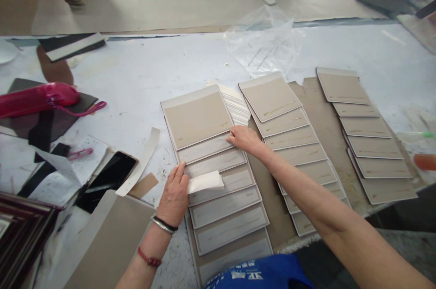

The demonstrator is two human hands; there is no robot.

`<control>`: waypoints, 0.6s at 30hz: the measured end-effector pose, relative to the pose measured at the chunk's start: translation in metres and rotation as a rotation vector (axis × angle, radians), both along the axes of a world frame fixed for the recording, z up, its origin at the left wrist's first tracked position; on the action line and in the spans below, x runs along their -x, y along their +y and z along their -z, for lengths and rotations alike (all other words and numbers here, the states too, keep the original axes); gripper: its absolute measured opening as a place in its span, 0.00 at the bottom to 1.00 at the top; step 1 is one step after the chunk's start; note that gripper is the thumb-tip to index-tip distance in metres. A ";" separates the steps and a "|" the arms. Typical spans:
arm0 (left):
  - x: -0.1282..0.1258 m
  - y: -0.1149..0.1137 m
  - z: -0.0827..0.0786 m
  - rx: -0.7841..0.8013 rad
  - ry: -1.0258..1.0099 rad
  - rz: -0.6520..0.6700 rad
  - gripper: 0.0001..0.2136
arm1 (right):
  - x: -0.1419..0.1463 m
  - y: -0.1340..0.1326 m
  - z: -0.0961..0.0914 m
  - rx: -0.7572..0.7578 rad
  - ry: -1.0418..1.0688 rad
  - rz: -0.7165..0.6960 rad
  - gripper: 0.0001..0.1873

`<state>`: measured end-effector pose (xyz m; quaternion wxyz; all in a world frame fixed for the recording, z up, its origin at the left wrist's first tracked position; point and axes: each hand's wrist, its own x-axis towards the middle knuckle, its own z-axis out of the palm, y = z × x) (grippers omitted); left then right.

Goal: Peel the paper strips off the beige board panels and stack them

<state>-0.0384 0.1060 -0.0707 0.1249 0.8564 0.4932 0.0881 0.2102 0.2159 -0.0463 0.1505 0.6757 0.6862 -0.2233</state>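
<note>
Cream-coloured paper point(206, 182) stuck out from the grip of the left hand point(173, 192), which seemed closed lightly on it, while the fingers of this hand rested at the left edge of a row of thin panels point(231, 233). The right hand point(248, 139) had its fingers bent at the opposite edge of the row, beside the near corner of the top panel point(199, 118); whether they pinched something or only pressed, I could not tell. The panels overlapped like steps, with brownish streaks on many of them. In my judgement, the step in hand was to steady this row by its edges. The next move called, I think, for a light, even touch, so that the neighbouring panels would not slide.

Between this row and the middle row point(294, 155) lay a pile of white strips point(235, 105). Farther right was a third row point(373, 147). Behind, a clear plastic bag point(264, 43) lay on the desk point(136, 68); at the left was a dark phone point(114, 173).
</note>
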 end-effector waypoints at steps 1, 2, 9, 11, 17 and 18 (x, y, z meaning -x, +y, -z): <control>0.000 0.000 0.000 0.004 0.000 0.000 0.10 | 0.001 -0.001 0.000 -0.011 -0.012 0.002 0.14; 0.000 0.000 0.000 0.009 -0.001 -0.001 0.10 | 0.002 -0.001 -0.001 -0.024 -0.027 0.005 0.15; -0.001 -0.001 0.001 0.011 -0.023 -0.031 0.11 | -0.003 -0.002 0.001 -0.004 0.003 0.031 0.15; -0.002 -0.001 0.001 0.003 -0.037 -0.043 0.11 | -0.007 -0.001 0.003 0.007 0.013 0.017 0.13; -0.004 -0.001 0.001 -0.015 -0.041 -0.075 0.12 | -0.012 0.001 0.005 0.006 0.029 -0.022 0.11; -0.004 -0.001 0.001 -0.019 -0.039 -0.080 0.12 | -0.012 0.002 0.006 0.007 0.032 -0.027 0.11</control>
